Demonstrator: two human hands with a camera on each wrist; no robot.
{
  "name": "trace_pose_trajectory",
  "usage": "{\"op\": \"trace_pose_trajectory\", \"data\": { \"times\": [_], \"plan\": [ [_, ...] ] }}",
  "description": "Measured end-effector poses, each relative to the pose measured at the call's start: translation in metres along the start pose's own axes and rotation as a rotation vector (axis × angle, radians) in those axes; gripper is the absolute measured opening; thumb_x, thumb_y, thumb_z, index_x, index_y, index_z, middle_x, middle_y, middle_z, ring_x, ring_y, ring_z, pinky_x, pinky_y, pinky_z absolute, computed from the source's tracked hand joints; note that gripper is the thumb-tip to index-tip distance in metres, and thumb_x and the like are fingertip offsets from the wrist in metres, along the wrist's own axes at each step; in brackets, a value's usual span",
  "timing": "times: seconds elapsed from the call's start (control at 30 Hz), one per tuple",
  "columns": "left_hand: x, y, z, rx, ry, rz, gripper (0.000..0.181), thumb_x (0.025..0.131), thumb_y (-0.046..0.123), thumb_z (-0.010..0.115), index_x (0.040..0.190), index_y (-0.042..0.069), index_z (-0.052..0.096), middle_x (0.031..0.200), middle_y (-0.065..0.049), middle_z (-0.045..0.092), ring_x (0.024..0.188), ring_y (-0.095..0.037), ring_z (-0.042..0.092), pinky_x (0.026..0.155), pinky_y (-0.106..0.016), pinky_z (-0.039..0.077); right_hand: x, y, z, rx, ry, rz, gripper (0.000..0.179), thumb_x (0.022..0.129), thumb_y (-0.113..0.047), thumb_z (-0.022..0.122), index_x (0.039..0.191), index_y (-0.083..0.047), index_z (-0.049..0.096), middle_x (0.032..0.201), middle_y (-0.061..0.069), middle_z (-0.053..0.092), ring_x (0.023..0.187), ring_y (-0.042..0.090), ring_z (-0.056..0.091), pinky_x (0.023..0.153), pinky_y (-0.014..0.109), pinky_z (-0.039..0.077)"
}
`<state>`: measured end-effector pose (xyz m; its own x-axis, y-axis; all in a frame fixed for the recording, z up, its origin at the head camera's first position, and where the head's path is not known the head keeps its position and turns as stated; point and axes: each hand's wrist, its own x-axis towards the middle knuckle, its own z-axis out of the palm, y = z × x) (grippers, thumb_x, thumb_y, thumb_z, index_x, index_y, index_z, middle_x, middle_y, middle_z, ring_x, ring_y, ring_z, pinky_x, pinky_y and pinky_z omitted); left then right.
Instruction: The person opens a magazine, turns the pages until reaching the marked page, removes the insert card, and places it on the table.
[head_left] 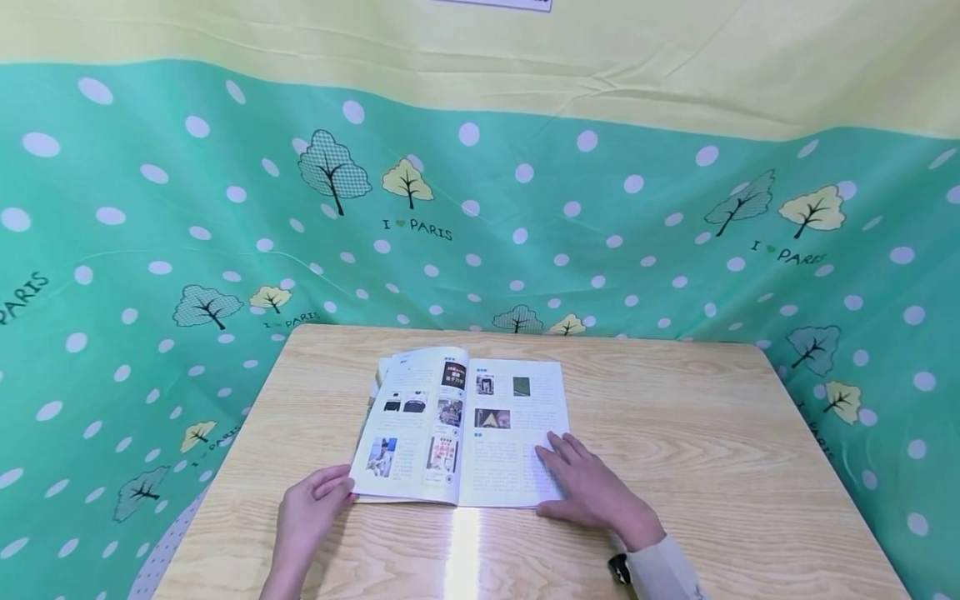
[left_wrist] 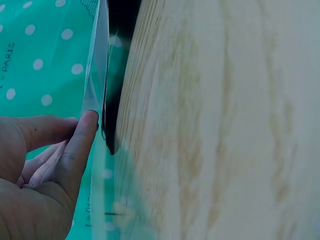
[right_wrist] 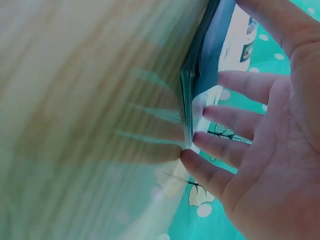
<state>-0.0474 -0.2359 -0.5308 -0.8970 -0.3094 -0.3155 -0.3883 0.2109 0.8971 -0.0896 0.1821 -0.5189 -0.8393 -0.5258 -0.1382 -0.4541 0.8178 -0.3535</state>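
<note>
An open magazine [head_left: 498, 467], with small colour photos and columns of print on both pages, lies on the wooden table [head_left: 675, 417]. At its lower left corner my left hand [head_left: 311, 508] pinches the left page edge between thumb and fingers. The left wrist view shows that pinched page [left_wrist: 95, 75] side-on, standing up from the tabletop. My right hand [head_left: 588, 487] rests at the lower right edge, its fingers spread and fairly straight. In the right wrist view the fingertips touch the page stack [right_wrist: 186, 107] along its edge.
A green and yellow curtain [head_left: 525, 208] with white dots and printed trees hangs behind and at both sides of the table. A bright light reflection shows on the wood below the magazine. A dark band sits at my right wrist beside a light sleeve [head_left: 663, 571].
</note>
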Motion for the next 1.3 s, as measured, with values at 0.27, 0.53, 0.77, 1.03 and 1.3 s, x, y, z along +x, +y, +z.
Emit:
{"op": "trace_pose_trajectory", "data": {
  "times": [0.27,0.53,0.77,1.03,1.3],
  "plan": [
    [0.001,-0.002,-0.002,-0.010,0.006,-0.015,0.034,0.093,0.005,0.068,0.125,-0.006,0.063,0.110,-0.020,0.071,0.089,-0.020,0.073,0.078,-0.023,0.061,-0.007,0.006,-0.010,0.108,-0.003,0.025,0.066,0.093,-0.046,0.069,0.143,-0.007,0.054,0.152,0.014,0.043,0.141,0.036,0.036,0.116,0.052,0.035],
    [0.001,-0.002,-0.001,-0.020,0.000,-0.004,0.036,0.093,0.005,0.069,0.125,-0.007,0.062,0.111,-0.020,0.071,0.088,-0.020,0.073,0.078,-0.024,0.062,-0.008,0.014,-0.013,0.122,0.062,0.081,0.061,0.093,-0.040,0.072,0.142,-0.008,0.055,0.148,0.012,0.050,0.137,0.031,0.044,0.114,0.048,0.040],
    [0.000,0.003,-0.004,0.209,0.064,0.060,0.036,0.095,0.025,0.070,0.125,0.005,0.068,0.111,-0.011,0.073,0.100,-0.022,0.070,0.089,-0.031,0.057,-0.005,0.019,-0.012,0.072,0.216,0.199,0.074,0.092,-0.047,0.070,0.145,0.000,0.048,0.143,0.021,0.052,0.133,0.038,0.048,0.110,0.054,0.043],
    [-0.002,0.015,0.004,0.275,0.102,0.172,0.048,0.091,0.042,0.074,0.122,0.006,0.070,0.109,-0.012,0.074,0.099,-0.026,0.072,0.085,-0.033,0.061,0.001,0.015,-0.014,0.104,0.238,0.232,0.075,0.094,-0.056,0.062,0.139,0.003,0.054,0.140,0.021,0.055,0.131,0.039,0.049,0.110,0.055,0.043],
    [-0.008,0.029,0.037,0.086,-0.031,0.263,0.056,0.083,0.041,0.082,0.124,0.005,0.068,0.110,-0.010,0.074,0.098,-0.022,0.072,0.080,-0.023,0.060,0.009,0.002,-0.011,0.135,0.305,0.138,0.074,0.096,-0.058,0.059,0.141,0.000,0.054,0.143,0.019,0.053,0.133,0.037,0.048,0.110,0.054,0.043]
  ]
}}
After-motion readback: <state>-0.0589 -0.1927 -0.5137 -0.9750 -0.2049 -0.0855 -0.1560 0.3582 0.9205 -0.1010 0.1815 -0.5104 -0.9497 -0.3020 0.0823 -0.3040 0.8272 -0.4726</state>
